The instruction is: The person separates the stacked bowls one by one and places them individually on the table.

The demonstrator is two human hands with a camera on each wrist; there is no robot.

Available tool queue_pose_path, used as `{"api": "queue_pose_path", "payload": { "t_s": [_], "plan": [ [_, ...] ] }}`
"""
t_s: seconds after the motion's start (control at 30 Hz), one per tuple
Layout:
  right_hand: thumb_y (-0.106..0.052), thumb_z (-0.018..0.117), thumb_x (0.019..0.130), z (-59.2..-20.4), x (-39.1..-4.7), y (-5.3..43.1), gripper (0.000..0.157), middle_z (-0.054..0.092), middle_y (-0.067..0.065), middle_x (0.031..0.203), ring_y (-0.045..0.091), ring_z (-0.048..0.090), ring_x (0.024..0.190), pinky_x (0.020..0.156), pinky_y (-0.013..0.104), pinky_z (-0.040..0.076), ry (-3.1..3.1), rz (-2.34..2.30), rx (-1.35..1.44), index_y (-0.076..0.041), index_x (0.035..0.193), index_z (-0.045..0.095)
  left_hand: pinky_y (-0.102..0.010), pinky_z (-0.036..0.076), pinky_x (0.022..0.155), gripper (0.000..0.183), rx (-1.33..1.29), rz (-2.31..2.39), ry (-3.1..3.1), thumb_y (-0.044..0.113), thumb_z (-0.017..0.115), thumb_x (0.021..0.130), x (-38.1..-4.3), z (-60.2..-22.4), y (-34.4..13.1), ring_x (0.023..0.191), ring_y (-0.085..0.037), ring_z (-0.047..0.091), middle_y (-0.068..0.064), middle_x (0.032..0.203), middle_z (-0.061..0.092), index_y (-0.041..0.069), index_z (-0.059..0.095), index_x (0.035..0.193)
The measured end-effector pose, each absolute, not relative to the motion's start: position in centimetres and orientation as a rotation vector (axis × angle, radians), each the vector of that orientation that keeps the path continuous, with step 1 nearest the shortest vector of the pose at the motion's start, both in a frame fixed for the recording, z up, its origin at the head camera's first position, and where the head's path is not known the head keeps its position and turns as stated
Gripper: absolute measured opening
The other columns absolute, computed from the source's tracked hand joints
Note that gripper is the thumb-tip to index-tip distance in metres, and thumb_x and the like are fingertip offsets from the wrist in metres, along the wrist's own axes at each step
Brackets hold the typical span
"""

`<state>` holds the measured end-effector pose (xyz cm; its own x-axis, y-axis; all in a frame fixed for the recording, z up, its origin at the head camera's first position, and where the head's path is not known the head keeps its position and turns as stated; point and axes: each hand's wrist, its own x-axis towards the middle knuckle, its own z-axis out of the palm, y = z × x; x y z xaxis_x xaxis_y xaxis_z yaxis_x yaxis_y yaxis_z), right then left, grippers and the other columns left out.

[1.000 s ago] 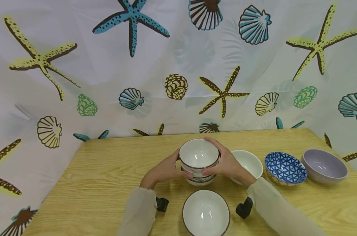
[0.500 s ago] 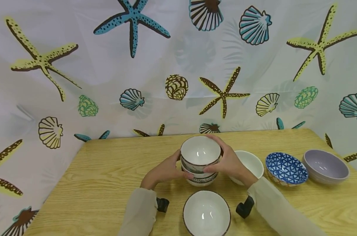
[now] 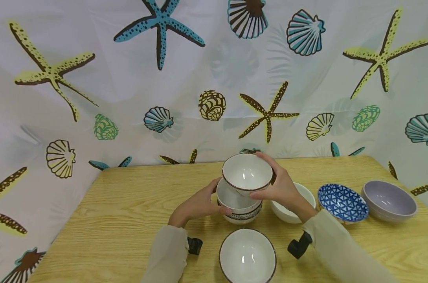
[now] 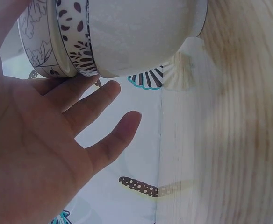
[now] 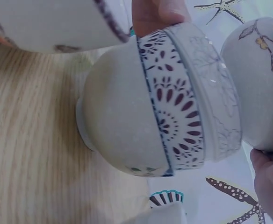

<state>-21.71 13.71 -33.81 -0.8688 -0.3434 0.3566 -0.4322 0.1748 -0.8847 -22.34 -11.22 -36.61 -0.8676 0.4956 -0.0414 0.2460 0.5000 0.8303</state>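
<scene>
My right hand (image 3: 282,188) grips a white bowl with a brown rim (image 3: 247,171) between thumb and fingers, tilted slightly and raised above a stack. Its outside carries a branch pattern in the right wrist view, where the held bowl (image 5: 251,88) sits just off the stack. Below it, nested bowls (image 3: 235,196) stand on the table, banded with dark petal shapes. My left hand (image 3: 199,202) holds this stack from the left, thumb in front. In the left wrist view several fingers of the left hand (image 4: 38,135) extend beside the stacked bowls (image 4: 73,37).
Nearer me stands another brown-rimmed white bowl (image 3: 247,257). To the right are a plain white bowl (image 3: 288,214), a blue-patterned bowl (image 3: 342,201) and a lilac bowl (image 3: 390,198). The wooden table (image 3: 129,220) meets a printed cloth (image 3: 185,86) at the back.
My right hand has lifted the top bowl off the stack, up and slightly to the right. The left hand keeps its place on the stack.
</scene>
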Motion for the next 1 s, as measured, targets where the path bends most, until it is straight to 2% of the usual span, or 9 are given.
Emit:
{"api": "queue_pose_path", "payload": {
  "t_s": [0.17,0.43,0.57,0.83,1.0],
  "plan": [
    [-0.003,0.086,0.064,-33.5,-21.4,14.3,0.103,0.039,0.02,0.142,0.036,0.046,0.123,0.091,0.017,0.047,-2.313,1.835,0.787,-0.006,0.148,0.028,-0.055,0.033,0.109,0.099,0.655,1.319,2.466,0.033,0.083,0.074,-22.3,-36.8,-11.3,0.136,-0.033,0.038,-0.012,0.148,0.039,0.012,0.024,0.151],
    [-0.005,0.086,0.065,-33.3,-20.5,15.6,0.099,0.039,0.019,0.142,0.036,0.047,0.12,0.089,0.016,0.047,-2.322,1.771,0.743,-0.01,0.148,0.031,-0.056,0.032,0.109,0.104,0.693,1.307,2.471,0.042,0.082,0.072,-22.6,-37.2,-11.5,0.137,-0.033,0.036,-0.012,0.15,0.037,0.013,0.021,0.152],
    [-0.005,0.086,0.066,-33.3,-20.0,16.2,0.098,0.039,0.019,0.144,0.036,0.045,0.121,0.09,0.015,0.047,-2.3,1.757,0.747,-0.008,0.148,0.031,-0.057,0.031,0.109,0.104,0.729,1.311,2.464,0.042,0.081,0.073,-22.9,-37.3,-11.6,0.138,-0.033,0.034,-0.013,0.15,0.036,0.011,0.021,0.152],
    [0.0,0.084,0.067,-33.3,-18.8,17.5,0.099,0.035,0.019,0.147,0.021,0.045,0.121,0.092,0.013,0.046,-2.267,1.79,0.7,-0.004,0.149,0.028,-0.057,0.031,0.109,0.1,0.738,1.316,2.457,0.038,0.081,0.075,-22.9,-37.3,-11.5,0.14,-0.034,0.032,-0.013,0.15,0.035,0.01,0.022,0.151],
    [0.0,0.083,0.067,-33.3,-18.0,18.2,0.1,0.034,0.02,0.148,0.031,0.043,0.123,0.091,0.012,0.045,-2.288,1.764,0.656,-0.004,0.149,0.026,-0.057,0.032,0.109,0.103,0.716,1.315,2.465,0.042,0.082,0.073,-22.8,-37.2,-11.4,0.139,-0.034,0.033,-0.013,0.151,0.035,0.011,0.023,0.151]
  ]
}}
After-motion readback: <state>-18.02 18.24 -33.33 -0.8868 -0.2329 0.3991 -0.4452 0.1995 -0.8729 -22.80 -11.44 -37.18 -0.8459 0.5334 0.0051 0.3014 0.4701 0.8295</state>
